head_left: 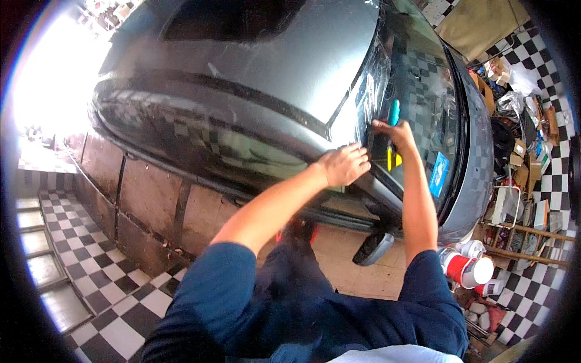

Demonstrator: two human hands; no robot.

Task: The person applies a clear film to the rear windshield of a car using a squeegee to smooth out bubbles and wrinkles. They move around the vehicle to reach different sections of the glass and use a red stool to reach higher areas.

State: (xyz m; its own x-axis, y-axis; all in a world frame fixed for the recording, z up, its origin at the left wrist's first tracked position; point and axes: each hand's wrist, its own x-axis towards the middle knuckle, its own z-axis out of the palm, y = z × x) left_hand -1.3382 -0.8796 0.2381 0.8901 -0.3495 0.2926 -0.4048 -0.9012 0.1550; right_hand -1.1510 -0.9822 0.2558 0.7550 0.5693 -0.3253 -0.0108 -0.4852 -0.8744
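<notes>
A grey car stands in front of me, its windshield to the right of its roof. Crinkled clear plastic film runs along the seam between roof and windshield. My left hand is at the near end of that seam, fingers curled together; what they hold is hidden. My right hand is over the windshield, thumb and fingers closed at the film's edge. Just beyond it a teal tool lies against the glass. A yellow piece shows beside my right wrist. Lower on the glass is a blue sticker.
The side mirror sticks out near my body. Red-and-white buckets stand to the right, with a ladder-like frame and piled boxes beyond. Brown panels line the car's left side. The floor is checkered.
</notes>
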